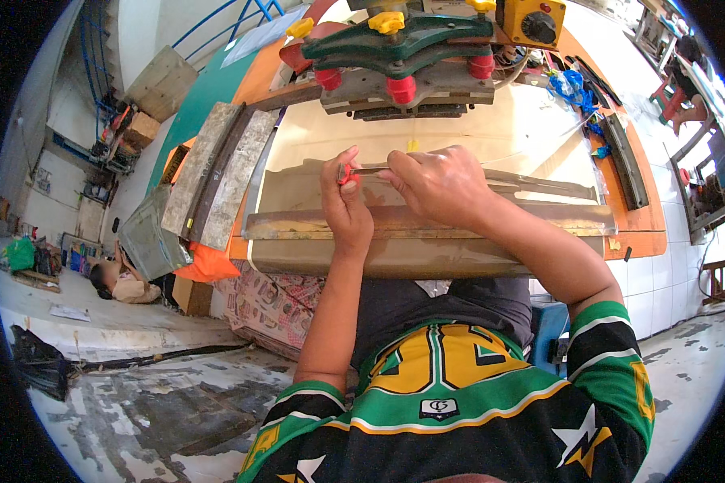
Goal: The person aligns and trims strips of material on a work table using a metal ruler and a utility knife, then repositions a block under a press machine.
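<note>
At our left, worn grey flat slabs (239,177) lie on either side of a dark narrow bar (217,173), near a crumpled bright-orange sheet (209,262). Next comes our left hand (346,197), its curled fingers grasping a small red-ended tool (347,171). The tool sits between our two hands, over the cream-coloured work surface (306,133), its slim dark shaft pointing rightward. Beyond it stands a green metal press frame (399,44) with yellow knobs and red cylindrical feet; nearer us runs a long brown bar (427,219). Our right hand (443,181) pinches the shaft's end between thumb and bent fingers. Farther right, we see crumpled blue plastic (570,85), then a dark grooved metal bar (625,161).
</note>
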Available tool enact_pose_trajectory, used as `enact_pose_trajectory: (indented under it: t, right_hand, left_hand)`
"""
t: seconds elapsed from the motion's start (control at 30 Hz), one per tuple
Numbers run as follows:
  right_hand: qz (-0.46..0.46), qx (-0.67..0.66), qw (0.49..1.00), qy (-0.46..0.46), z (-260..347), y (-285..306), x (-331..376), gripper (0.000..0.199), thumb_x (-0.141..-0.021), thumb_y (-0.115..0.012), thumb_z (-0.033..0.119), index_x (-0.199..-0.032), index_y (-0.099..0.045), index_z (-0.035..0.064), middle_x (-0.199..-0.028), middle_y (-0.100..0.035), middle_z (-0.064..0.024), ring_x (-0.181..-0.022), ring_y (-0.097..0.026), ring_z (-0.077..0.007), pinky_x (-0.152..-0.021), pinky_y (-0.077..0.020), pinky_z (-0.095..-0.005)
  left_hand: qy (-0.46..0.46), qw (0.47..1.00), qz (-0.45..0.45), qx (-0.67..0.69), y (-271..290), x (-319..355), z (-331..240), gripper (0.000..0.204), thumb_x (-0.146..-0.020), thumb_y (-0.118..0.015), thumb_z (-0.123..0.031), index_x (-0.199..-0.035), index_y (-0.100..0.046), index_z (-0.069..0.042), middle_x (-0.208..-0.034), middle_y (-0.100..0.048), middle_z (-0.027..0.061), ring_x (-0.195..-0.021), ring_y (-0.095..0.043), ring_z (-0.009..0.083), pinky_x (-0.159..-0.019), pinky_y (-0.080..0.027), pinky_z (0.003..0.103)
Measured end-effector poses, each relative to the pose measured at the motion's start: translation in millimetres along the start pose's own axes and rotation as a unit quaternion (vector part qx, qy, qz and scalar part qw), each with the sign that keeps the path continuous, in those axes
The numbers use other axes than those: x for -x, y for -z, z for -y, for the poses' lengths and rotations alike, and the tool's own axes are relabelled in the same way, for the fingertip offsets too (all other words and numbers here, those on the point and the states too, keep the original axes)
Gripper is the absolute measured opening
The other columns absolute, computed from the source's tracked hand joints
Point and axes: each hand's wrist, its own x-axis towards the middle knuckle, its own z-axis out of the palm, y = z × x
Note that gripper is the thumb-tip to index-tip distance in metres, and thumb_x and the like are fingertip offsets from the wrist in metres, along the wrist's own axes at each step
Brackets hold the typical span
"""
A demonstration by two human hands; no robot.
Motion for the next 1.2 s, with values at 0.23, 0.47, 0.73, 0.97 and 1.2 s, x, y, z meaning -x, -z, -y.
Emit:
enact_pose_trajectory:
  t: [0.23,0.47,0.73,0.97,1.2]
  right_hand:
    - [0.004,-0.012,1.000,0.027,-10,1,-4,0.030,-0.090,-0.070,0.034,-0.087,-0.055,0.0083,-0.064,-0.064,-0.0100,-0.055,-0.065,-0.0319,-0.046,-0.0470,-0.0444]
    - [0.010,-0.036,0.999,0.040,-5,1,-3,0.045,-0.078,-0.078,0.042,-0.093,-0.053,0.0083,-0.076,-0.065,-0.0083,-0.063,-0.067,-0.0307,-0.049,-0.0497,-0.0435]
    - [0.017,-0.016,0.999,0.043,-7,-7,-1,0.041,-0.079,-0.077,0.040,-0.093,-0.054,0.0091,-0.075,-0.067,-0.0087,-0.063,-0.068,-0.0306,-0.050,-0.0514,-0.0437]
    - [0.093,-0.013,0.996,0.005,-7,10,-6,0.029,-0.089,-0.070,0.035,-0.089,-0.056,0.0092,-0.060,-0.063,-0.0113,-0.055,-0.065,-0.0336,-0.047,-0.0474,-0.0458]
    - [0.073,-0.009,0.997,0.012,-11,16,-6,0.026,-0.094,-0.065,0.034,-0.086,-0.057,0.0101,-0.052,-0.057,-0.0136,-0.049,-0.061,-0.0361,-0.044,-0.0434,-0.0458]
  left_hand:
    - [0.004,0.997,0.032,-0.069,3,1,-2,0.057,-0.109,-0.039,-0.047,-0.132,-0.056,0.002,-0.123,-0.062,0.0131,-0.109,-0.059,0.0218,-0.102,-0.045,0.038]
    - [-0.025,0.999,0.023,-0.030,-1,1,2,0.045,-0.109,-0.043,-0.040,-0.129,-0.061,-0.003,-0.107,-0.060,0.0093,-0.095,-0.057,0.0200,-0.088,-0.047,0.034]
    - [0.022,0.999,0.047,0.010,0,1,-3,0.045,-0.109,-0.044,-0.040,-0.130,-0.060,-0.004,-0.104,-0.058,0.0075,-0.094,-0.057,0.0176,-0.087,-0.048,0.033]
    - [-0.012,0.999,0.053,0.006,-1,0,1,0.043,-0.109,-0.045,-0.037,-0.131,-0.061,-0.005,-0.106,-0.058,0.0081,-0.096,-0.057,0.0182,-0.088,-0.047,0.033]
    - [-0.022,0.996,0.069,-0.046,-2,-2,-7,0.042,-0.108,-0.047,-0.034,-0.136,-0.061,-0.006,-0.104,-0.057,0.0081,-0.094,-0.054,0.0189,-0.090,-0.045,0.032]
